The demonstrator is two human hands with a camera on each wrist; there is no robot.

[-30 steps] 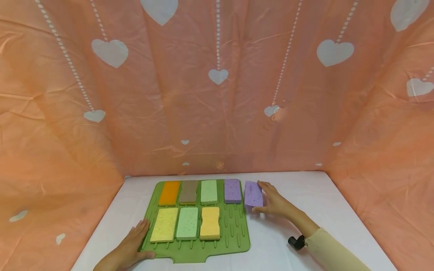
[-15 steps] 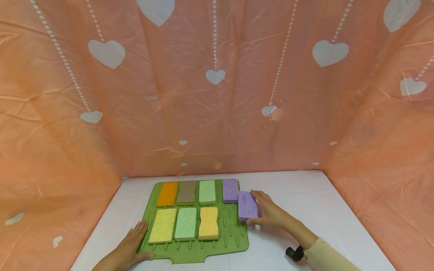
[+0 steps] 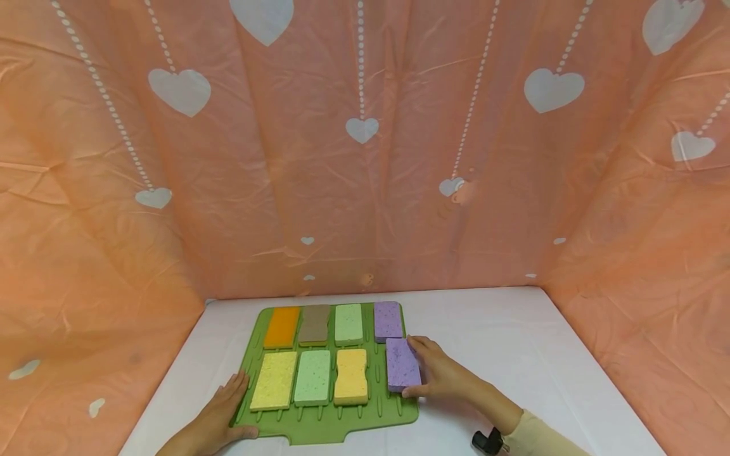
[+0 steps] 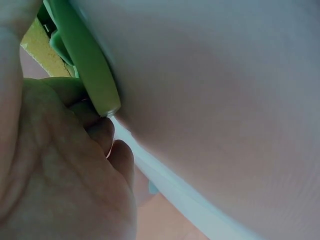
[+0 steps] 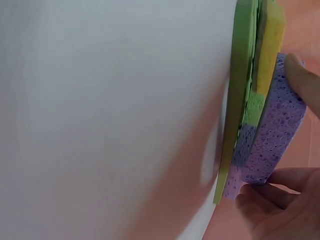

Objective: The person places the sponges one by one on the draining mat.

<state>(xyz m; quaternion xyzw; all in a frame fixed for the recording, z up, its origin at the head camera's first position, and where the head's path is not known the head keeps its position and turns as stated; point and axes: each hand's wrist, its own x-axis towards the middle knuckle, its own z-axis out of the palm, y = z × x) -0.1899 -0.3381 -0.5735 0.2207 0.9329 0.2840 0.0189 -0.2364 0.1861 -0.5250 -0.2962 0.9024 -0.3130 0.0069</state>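
A purple sponge (image 3: 402,365) is pinched by its short ends between the thumb and fingers of my right hand (image 3: 441,377). It hangs over the right part of a green ribbed mat (image 3: 319,432), and the right wrist view shows this purple sponge (image 5: 277,117) tilted, its near end apart from the mat. Just behind it another purple sponge (image 3: 388,320) lies on the mat. My left hand (image 3: 219,408) rests against the mat's left edge, its fingers extended and its thumb near the front corner. In the left wrist view the fingertips touch the mat's rim (image 4: 95,75).
Orange (image 3: 282,327), brown (image 3: 314,323) and light green (image 3: 348,323) sponges fill the back row. In front lie yellow (image 3: 274,380), green (image 3: 312,377) and notched yellow-orange (image 3: 350,376) sponges. White cloth (image 3: 502,329) covers the table. Orange curtains (image 3: 365,209) enclose the back and sides.
My right hand has brought the held purple sponge left and toward me, from beside the mat's right edge to over its right part. The left hand stays at the mat's edge.
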